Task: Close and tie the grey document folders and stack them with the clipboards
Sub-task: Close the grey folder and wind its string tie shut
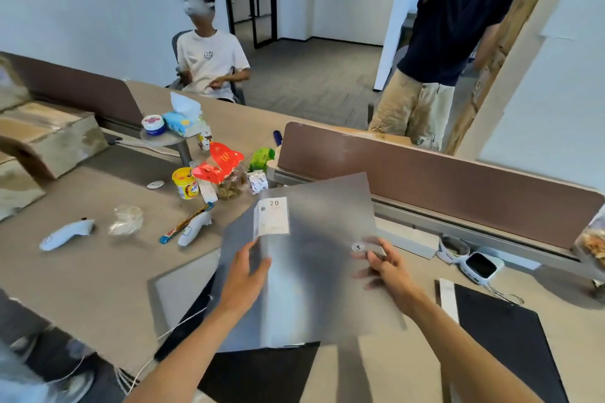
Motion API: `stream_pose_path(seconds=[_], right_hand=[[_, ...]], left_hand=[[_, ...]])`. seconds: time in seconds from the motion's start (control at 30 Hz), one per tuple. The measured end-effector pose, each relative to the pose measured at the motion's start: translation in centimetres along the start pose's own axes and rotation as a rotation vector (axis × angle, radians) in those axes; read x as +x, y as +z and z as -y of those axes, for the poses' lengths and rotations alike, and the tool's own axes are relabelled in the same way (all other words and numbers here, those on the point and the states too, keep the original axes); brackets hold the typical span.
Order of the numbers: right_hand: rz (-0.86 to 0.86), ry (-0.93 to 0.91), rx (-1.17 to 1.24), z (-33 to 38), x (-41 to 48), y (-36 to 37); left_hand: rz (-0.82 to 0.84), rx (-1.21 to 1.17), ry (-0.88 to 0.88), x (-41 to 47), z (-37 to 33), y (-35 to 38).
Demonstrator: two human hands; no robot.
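- One grey plastic document folder (314,258) with a white spine label marked "20", held tilted above the near edge of the beige tabletop (98,271); its surface is motion-blurred.
- Left hand (248,275): thumb and fingers closed around the folder's spine, just below the label.
- Right hand (383,267): fingers pinched on the small round fastener button and tab at the folder's front cover; whether a string is between them is too blurred to tell.
- One flat grey sheet or second folder (176,288) lying on the tabletop under the held folder, partly hidden by it.
- Two black clipboards: one (510,343) flat on the tabletop to the right, beside the right forearm; another (262,373) at the near edge, under the held folder.
- Two white handheld controllers (65,234), well apart from the folder on the left of the tabletop.
- One cluster of snacks behind the folder: yellow tub (185,183), red paper carton (217,163), green packet (262,157).
- One brown desk divider panel (442,180) behind the folder.
- Two other persons in the background, one seated in a white shirt (209,59), one standing in a dark shirt (455,26).
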State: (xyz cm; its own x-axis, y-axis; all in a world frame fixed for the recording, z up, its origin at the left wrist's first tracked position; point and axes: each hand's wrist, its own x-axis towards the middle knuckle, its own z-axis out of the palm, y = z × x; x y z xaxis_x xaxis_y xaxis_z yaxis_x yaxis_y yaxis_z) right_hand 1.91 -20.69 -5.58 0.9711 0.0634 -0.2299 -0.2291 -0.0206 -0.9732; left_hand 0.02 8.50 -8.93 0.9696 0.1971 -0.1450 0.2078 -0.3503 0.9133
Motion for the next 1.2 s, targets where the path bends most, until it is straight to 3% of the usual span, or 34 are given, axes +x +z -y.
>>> stream_pose_path(seconds=[0.1, 0.3, 0.53, 0.63, 0.87, 1.03, 1.2], right_hand=[[0.028, -0.063, 0.033, 1.6, -0.6, -1.8], [0.071, -0.161, 0.067, 3.0, -1.3, -5.3], [-0.113, -0.191, -0.490, 0.5, -1.1, -8.6], [-0.070, -0.098, -0.486, -0.2, -1.7, -9.3], [0.112, 0.132, -0.377, -2.2, -2.4, -8.9], [0.153, 0.185, -0.813, -4.5, -0.7, -7.7], [0.196, 0.315, -1.093, -7.3, 0.4, -7.2]], left_hand=[[-0.036, -0.163, -0.011, -1.4, -3.8, 1.2], [0.045, -0.421, -0.071, -2.9, -8.1, 4.0], [0.095, -0.702, -0.205, -3.9, -8.7, 7.4], [0.133, -0.754, -0.231, -3.6, -8.2, 8.3], [0.219, -0.691, -0.340, -1.0, -3.6, 8.3], [0.205, -0.555, -0.450, 1.1, 0.4, 7.3], [0.288, -0.396, -0.470, 3.0, 3.0, 8.5]])
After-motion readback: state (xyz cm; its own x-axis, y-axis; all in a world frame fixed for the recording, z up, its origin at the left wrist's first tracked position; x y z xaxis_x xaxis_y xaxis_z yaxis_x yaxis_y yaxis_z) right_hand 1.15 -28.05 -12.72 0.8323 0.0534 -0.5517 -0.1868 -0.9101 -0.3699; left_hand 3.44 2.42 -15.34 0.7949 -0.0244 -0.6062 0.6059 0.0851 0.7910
